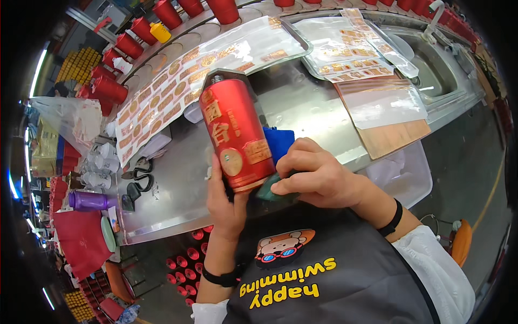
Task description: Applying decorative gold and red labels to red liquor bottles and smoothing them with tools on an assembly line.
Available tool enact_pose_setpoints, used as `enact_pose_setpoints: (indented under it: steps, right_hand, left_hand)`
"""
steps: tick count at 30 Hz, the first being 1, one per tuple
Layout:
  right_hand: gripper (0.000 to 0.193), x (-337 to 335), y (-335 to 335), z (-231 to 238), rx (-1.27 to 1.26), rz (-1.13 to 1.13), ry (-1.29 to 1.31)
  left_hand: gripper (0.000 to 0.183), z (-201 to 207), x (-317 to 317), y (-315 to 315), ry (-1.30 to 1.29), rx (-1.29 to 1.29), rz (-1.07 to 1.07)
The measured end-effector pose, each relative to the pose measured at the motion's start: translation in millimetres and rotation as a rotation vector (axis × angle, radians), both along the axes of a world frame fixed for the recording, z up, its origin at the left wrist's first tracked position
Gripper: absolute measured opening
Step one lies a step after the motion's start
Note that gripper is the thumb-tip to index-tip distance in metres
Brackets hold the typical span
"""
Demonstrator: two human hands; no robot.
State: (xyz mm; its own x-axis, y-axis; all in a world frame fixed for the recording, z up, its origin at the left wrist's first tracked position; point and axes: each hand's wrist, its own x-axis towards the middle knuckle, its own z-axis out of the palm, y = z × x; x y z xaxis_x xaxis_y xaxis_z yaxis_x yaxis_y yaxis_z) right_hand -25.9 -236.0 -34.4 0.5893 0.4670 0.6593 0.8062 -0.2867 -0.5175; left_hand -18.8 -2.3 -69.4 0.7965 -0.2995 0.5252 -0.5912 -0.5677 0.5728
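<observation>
A red bottle [233, 129] with gold decals stands tilted over the steel table, its neck end away from me. My left hand [225, 202] supports it near the base, thumb and fingers against its lower left side. My right hand [319, 175] pinches a small dark-green piece [268, 189], flat-looking, beside the bottle's lower right edge. Whether it is a scraper or a cloth I cannot make out. Behind the bottle a bright blue cloth [280, 141] shows. Around the bottle's far end there is a dark angular holder [229, 74], mostly hidden.
Gold decal sheets [181, 86] lie at the far left, and a tray of more decals [345, 51] at the far right. A wooden board [394, 137] lies right, before the sink [436, 73]. Black scissors [139, 181] and a purple jar [89, 201] are left. Red bottles [129, 46] line a conveyor behind.
</observation>
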Motion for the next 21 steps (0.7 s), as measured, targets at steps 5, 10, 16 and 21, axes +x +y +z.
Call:
enact_pose_setpoints:
  steps: [5, 10, 16, 21]
  right_hand:
    - [0.043, 0, -4, -1, 0.004, -0.012, 0.009]
    - [0.044, 0, -2, -1, 0.017, -0.016, 0.005]
    - [0.043, 1, -4, -1, 0.003, -0.002, 0.01]
    - [0.044, -1, -1, -3, 0.02, -0.016, 0.003]
  left_hand:
    - [0.08, 39, -3, -13, -0.206, 0.405, 0.037]
    - [0.076, 12, 4, -4, -0.13, 0.133, 0.001]
    - [0.077, 34, -3, -11, -0.139, 0.198, 0.034]
    - [0.076, 27, 11, -8, -0.303, 0.285, -0.015]
